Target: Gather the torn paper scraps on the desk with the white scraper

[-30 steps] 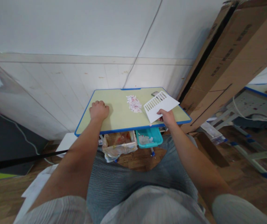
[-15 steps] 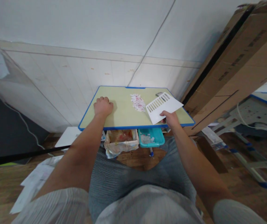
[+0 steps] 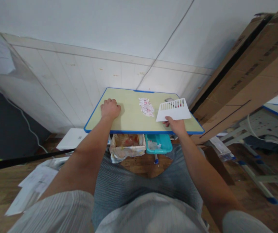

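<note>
White card [image 3: 174, 111] with a row of slots along its top edge is standing up in the right hand [image 3: 175, 124], pinched at its lower edge over the desk's [image 3: 126, 115] near right side. The left hand [image 3: 110, 109] is resting as a closed fist on the desk's left part, arm stretched forward. Paper scraps [image 3: 146, 106] are lying between both hands, just left of the card.

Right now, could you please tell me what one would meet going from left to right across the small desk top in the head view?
Left hand, closed in a fist on the desk → heap of paper scraps → white slotted card, held at its near edge by the right hand.
</note>
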### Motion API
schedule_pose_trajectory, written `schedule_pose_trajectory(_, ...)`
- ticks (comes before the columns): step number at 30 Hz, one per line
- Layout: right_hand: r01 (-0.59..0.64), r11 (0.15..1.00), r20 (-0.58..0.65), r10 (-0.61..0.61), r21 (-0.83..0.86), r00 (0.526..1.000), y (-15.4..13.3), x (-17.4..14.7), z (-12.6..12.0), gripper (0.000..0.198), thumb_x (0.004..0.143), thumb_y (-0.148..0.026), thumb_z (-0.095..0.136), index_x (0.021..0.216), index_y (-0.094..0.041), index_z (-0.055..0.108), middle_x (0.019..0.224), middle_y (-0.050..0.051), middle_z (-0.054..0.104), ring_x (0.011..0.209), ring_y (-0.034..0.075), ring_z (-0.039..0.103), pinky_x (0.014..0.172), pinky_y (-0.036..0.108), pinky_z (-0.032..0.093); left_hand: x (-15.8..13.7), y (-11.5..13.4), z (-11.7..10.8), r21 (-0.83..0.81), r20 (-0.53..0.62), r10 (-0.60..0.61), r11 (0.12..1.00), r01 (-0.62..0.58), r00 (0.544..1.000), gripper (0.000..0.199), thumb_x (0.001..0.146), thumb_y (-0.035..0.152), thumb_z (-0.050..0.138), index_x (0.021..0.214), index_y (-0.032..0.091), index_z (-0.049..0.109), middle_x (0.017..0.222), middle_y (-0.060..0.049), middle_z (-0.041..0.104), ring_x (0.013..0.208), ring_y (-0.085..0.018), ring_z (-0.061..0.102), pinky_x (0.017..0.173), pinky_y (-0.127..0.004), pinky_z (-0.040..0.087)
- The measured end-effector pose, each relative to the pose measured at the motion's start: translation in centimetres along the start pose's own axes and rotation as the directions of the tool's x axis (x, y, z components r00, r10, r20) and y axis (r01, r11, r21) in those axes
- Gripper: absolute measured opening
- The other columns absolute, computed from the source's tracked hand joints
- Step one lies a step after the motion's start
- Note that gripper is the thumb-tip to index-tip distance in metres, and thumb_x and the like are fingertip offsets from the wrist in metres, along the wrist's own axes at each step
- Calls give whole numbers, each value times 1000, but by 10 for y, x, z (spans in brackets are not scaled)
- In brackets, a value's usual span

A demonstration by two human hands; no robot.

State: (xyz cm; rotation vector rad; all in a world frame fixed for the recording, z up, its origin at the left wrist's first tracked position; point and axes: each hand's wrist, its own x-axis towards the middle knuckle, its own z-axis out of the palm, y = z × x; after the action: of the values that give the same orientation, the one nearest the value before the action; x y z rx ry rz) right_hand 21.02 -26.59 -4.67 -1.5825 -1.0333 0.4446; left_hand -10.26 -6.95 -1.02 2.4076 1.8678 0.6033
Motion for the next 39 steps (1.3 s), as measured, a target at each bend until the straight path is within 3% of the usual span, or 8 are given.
schedule_pose_trajectory(8, -28, 1000, 23, 28, -7, 999, -17, -24, 23, 18, 83, -42, 67, 76, -25, 70, 70, 8, 80, 59, 22, 69, 66, 36, 63, 1, -2, 3, 1, -17, 9, 1000, -9, 1000, 48, 106, 30, 47, 141, 14, 75, 151, -28, 69, 148, -44, 58, 117, -58, 51)
schedule_pose_trajectory(15, 27, 1000, 193, -27, 1, 981, -31, -45, 57, 29, 91, -44, 72, 68, -28, 66, 64, 6, 75, 64, 25, 73, 80, 42, 70, 1, -3, 3, 3, -9, 13, 1000, -13, 1000, 48, 106, 31, 47, 142, 14, 74, 152, -28, 69, 148, -43, 57, 117, -57, 51)
schedule_pose_trajectory(18, 16, 1000, 248, -22, 27, 969, -35, -48, 63, 28, 89, -43, 70, 66, -29, 64, 64, 6, 75, 62, 25, 71, 78, 41, 68, 1, -2, 3, -3, -8, 9, 1000, -9, 1000, 48, 106, 31, 47, 143, 15, 75, 152, -27, 69, 148, -44, 57, 117, -58, 51)
schedule_pose_trajectory(23, -28, 994, 242, 1, 106, 970, -39, -47, 62, 16, 83, -41, 71, 74, -28, 67, 66, 4, 78, 56, 24, 67, 65, 38, 64, 2, -1, 3, -5, -6, 5, 1000, -5, 1000, 49, 105, 31, 47, 142, 15, 74, 152, -27, 69, 148, -43, 57, 118, -58, 51)
schedule_pose_trajectory(28, -9, 997, 273, -11, 73, 962, -41, -50, 57, 23, 86, -44, 73, 70, -29, 66, 65, 5, 75, 60, 23, 69, 74, 39, 67, 3, -4, 5, 1, -17, 13, 1000, -13, 1000, 50, 105, 33, 46, 141, 14, 76, 150, -28, 69, 146, -44, 57, 117, -60, 52)
schedule_pose_trajectory(34, -56, 992, 286, 23, 111, 958, -43, -47, 49, 29, 87, -54, 73, 75, -28, 68, 73, 9, 79, 61, 24, 69, 66, 40, 65, -1, -10, 4, -11, 5, 5, 1000, -4, 1000, 45, 104, 33, 51, 135, 19, 80, 148, -22, 72, 144, -41, 60, 118, -55, 54)
schedule_pose_trajectory(39, -92, 982, 293, 40, 164, 955, -45, -42, 45, 27, 81, -52, 75, 72, -27, 69, 66, 7, 76, 55, 24, 67, 59, 39, 63, 13, -13, 0, 4, 44, -59, 998, 59, 997, 42, 101, 36, 58, 131, 20, 84, 148, -21, 75, 143, -43, 63, 117, -57, 57)
